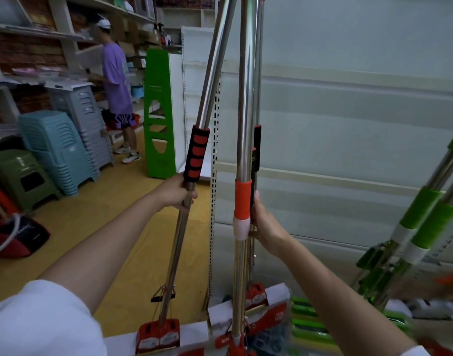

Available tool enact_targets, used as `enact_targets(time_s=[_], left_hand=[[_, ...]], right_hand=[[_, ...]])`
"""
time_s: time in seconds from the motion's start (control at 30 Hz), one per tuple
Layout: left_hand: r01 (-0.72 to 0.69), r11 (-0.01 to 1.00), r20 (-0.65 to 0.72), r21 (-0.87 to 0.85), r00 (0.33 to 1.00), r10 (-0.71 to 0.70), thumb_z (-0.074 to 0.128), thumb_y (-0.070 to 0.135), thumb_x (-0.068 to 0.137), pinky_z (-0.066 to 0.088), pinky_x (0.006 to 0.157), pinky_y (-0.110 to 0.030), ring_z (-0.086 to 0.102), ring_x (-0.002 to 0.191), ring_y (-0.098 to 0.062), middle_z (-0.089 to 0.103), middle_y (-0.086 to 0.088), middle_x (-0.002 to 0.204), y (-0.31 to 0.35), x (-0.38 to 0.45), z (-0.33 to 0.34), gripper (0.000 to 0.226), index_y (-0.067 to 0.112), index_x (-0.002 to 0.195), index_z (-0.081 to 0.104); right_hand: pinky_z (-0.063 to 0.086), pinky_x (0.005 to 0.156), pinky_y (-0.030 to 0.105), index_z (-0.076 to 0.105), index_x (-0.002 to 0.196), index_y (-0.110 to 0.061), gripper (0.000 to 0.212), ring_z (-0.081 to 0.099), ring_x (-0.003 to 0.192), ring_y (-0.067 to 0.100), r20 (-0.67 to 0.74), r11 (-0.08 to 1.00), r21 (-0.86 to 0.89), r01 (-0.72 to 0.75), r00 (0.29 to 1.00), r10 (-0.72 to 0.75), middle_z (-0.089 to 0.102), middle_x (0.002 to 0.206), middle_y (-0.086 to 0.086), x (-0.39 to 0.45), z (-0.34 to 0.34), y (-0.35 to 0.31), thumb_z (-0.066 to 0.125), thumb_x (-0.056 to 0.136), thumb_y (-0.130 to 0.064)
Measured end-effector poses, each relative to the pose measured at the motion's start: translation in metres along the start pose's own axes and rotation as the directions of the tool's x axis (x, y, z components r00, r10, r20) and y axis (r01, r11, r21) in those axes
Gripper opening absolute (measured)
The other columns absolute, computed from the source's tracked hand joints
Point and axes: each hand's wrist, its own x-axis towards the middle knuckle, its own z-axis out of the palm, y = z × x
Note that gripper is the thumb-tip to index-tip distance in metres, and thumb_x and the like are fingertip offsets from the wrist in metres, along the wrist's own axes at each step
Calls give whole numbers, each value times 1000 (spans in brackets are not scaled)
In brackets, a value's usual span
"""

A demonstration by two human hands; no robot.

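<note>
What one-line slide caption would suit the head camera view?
In a shop aisle, the left hand grips a red-grip mop pole while the right hand holds an orange-collared pole.

Only one cam here: head-worn, wide-angle, aimed forward and slightly down along both arms. Left hand (178,192) and right hand (265,222) sit close, mid-frame, and the mop poles (215,60) they hold run past the top edge. Shop aisle (92,227) beyond the left hand, white wall (348,124) beyond the right.
</note>
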Motion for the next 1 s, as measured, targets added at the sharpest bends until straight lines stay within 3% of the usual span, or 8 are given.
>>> enact_targets(time_s=[0.37,0.43,0.5,0.57,0.73,0.83,0.93,1.0], left_hand=[[-1,1000,82,13,997,0,58,5,88,60,70,-36,63,93,-23,57,-10,98,8,-25,-6,18,9,103,48],[14,1000,83,23,996,-16,58,5,89,60,73,-37,63,94,-23,57,-10,100,8,-28,-9,18,10,103,48],[21,999,94,32,995,-24,57,4,89,60,76,-40,63,94,-23,57,-10,102,7,-32,-11,19,10,105,48],[12,1000,78,22,997,-14,55,2,89,59,76,-39,62,91,-22,58,-10,101,6,-35,-10,19,11,105,51],[48,995,-9,-90,999,-49,55,3,90,58,70,-33,58,97,-23,53,-7,103,9,-31,1,29,12,115,45],[62,994,-6,-91,998,-63,56,4,90,57,77,-37,58,98,-23,54,-6,99,10,-24,13,21,12,107,47],[24,997,-34,-71,999,-27,56,8,90,58,79,-41,60,94,-24,57,-9,96,15,-19,27,10,9,98,50],[6,998,-34,-58,999,-8,55,11,90,59,76,-41,63,92,-24,60,-8,94,20,-16,36,12,12,102,52]], right_hand=[[29,113,50,33,144,-18,71,36,138,28,0,999,24,36,999,-36,41,147,13,10,9,-3,6,93,-60],[32,111,49,42,138,-23,70,43,131,26,12,999,24,40,999,-40,52,135,8,12,9,-1,6,92,-62],[40,100,41,57,111,-27,64,55,108,19,14,998,38,40,999,-41,62,104,0,13,11,1,6,92,-62],[42,88,34,58,89,-22,65,56,88,16,-11,997,42,59,998,-59,60,84,0,16,13,1,6,92,-62],[35,104,41,49,129,-15,82,53,105,18,-30,984,142,108,994,-104,58,111,5,26,33,4,7,85,-69],[42,85,31,54,106,-18,75,52,80,16,-94,977,168,134,988,-120,53,86,3,31,41,8,13,76,-72],[41,72,24,48,112,-19,62,53,77,13,-99,977,140,158,984,-145,54,84,-1,33,40,4,5,92,-59],[41,63,17,51,110,-20,66,53,76,9,-91,980,107,168,983,-158,56,84,-4,30,41,1,7,88,-64]])
